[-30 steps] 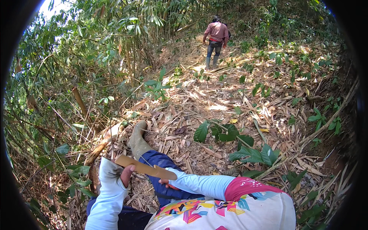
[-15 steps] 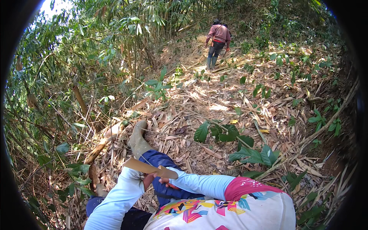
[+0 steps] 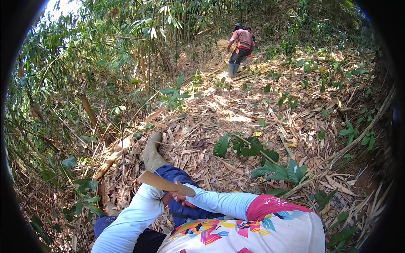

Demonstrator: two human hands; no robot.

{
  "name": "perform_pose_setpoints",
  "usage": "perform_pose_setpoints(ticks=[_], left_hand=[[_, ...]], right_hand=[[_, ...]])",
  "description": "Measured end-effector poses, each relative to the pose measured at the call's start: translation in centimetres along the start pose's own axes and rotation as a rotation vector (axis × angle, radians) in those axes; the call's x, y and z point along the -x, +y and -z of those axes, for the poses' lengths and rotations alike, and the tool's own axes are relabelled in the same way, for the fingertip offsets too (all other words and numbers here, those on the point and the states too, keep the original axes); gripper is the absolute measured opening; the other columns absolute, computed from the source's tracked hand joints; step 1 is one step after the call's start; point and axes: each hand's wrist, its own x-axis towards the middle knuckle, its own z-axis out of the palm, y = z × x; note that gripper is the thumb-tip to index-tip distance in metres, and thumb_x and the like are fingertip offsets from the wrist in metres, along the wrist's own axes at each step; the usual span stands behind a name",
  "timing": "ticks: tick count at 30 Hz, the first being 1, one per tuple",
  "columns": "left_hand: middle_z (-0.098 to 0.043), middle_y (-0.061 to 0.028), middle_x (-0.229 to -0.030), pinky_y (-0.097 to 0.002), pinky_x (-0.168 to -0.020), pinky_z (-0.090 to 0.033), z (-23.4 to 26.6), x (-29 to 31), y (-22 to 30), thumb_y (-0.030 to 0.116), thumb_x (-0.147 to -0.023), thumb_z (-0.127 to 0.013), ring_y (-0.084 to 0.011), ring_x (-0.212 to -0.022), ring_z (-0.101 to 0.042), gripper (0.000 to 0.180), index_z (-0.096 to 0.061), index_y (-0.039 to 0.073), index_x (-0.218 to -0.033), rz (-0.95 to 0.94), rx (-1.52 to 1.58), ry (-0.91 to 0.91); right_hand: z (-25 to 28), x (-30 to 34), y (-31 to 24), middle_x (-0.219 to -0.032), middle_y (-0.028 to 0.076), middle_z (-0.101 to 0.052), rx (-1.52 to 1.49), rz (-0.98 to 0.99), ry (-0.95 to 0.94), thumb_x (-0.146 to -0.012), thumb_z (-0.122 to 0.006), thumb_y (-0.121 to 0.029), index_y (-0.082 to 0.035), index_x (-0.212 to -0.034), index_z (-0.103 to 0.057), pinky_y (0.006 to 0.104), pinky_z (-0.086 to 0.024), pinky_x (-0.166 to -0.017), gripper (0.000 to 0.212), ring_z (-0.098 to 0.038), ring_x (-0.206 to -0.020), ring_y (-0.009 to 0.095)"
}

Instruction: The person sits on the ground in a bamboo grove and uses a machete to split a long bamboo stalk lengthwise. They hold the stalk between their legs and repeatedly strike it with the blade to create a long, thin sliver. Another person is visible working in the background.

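My left hand (image 3: 167,198) and my right hand (image 3: 184,200) come together in front of my bent knee, fingers curled and partly hidden. Across them lies a flat tan, blade-like piece (image 3: 157,181), its wide end over my left wrist and a shorter tan part (image 3: 185,189) by my right wrist. The frames do not show clearly which hand grips it. Pale blue sleeves cover both forearms. Beneath the hands is my leg in dark blue trousers (image 3: 179,173), with a muddy tan rubber boot (image 3: 152,154) resting on the leaf litter.
Dry leaves (image 3: 228,168) cover the sloping ground. Broad green leaves (image 3: 280,172) grow at the right, beside a long bare stem (image 3: 337,154). Bamboo thicket (image 3: 55,92) fills the left. Up the slope a person (image 3: 241,46) in boots stands bent, with another partly hidden behind.
The tan piece and my left wrist have shifted slightly. Farther up, the person has turned and leaned more to the left. My leg and boot stay put.
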Motion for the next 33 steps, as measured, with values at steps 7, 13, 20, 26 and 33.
perform_pose_setpoints(ticks=[7, 13, 20, 26, 33], left_hand=[[-0.069, -0.0076, -0.086, -0.0295, -0.071, -0.052, -0.3, 0.5, -0.9, 0.007, -0.082, -0.073, -0.0189, -0.079, -0.068, 0.015, -0.070, 0.006, -0.097, 0.096, 0.023, 0.075], [-0.069, -0.0074, -0.085, -0.0295, -0.071, -0.052, 0.0, -0.4, -0.3, 0.007, -0.081, -0.074, -0.0184, -0.079, -0.068, 0.014, -0.071, 0.007, -0.095, 0.011, -0.081, -0.029], [-0.069, -0.0066, -0.085, -0.0292, -0.071, -0.053, -0.1, -0.1, -0.8, 0.004, -0.077, -0.077, -0.0172, -0.079, -0.069, 0.018, -0.072, 0.008, -0.094, 0.023, -0.021, 0.016], [-0.070, -0.0066, -0.085, -0.0286, -0.072, -0.053, 0.0, -0.1, -0.2, 0.000, -0.076, -0.076, -0.0166, -0.080, -0.069, 0.020, -0.072, 0.007, -0.094, 0.062, 0.159, 0.069], [-0.070, -0.0068, -0.088, -0.0279, -0.075, -0.053, 0.3, -0.4, -1.1, -0.002, -0.076, -0.075, -0.0154, -0.083, -0.068, 0.023, -0.069, 0.004, -0.097, -0.030, 0.035, 0.128]], right_hand=[[-0.6, -0.1, -0.7, -0.086, 0.002, -0.058, 0.010, -0.006, -0.018, -0.084, -0.070, -0.011, -0.007, -0.126, -0.050, 0.0205, -0.047, -0.041, 0.047, -0.057, -0.063, 0.007], [-1.4, 2.8, -3.9, -0.078, 0.001, -0.056, 0.030, 0.011, 0.027, -0.084, -0.070, -0.013, -0.008, -0.125, -0.051, 0.0223, -0.043, -0.039, 0.046, -0.054, -0.056, 0.008], [-2.0, 3.5, -4.8, -0.068, 0.000, -0.054, 0.057, 0.023, 0.020, -0.085, -0.070, -0.015, -0.009, -0.125, -0.052, 0.0244, -0.039, -0.036, 0.044, -0.051, -0.049, 0.008], [-1.1, 2.1, -2.5, -0.060, -0.001, -0.052, 0.026, 0.070, 0.010, -0.086, -0.071, -0.017, -0.011, -0.124, -0.052, 0.0262, -0.036, -0.034, 0.043, -0.048, -0.043, 0.009], [0.6, 0.6, 0.8, -0.064, -0.003, -0.053, -0.059, -0.026, 0.025, -0.086, -0.070, -0.015, -0.013, -0.127, -0.049, 0.0254, -0.037, -0.035, 0.046, -0.049, -0.043, 0.008]])
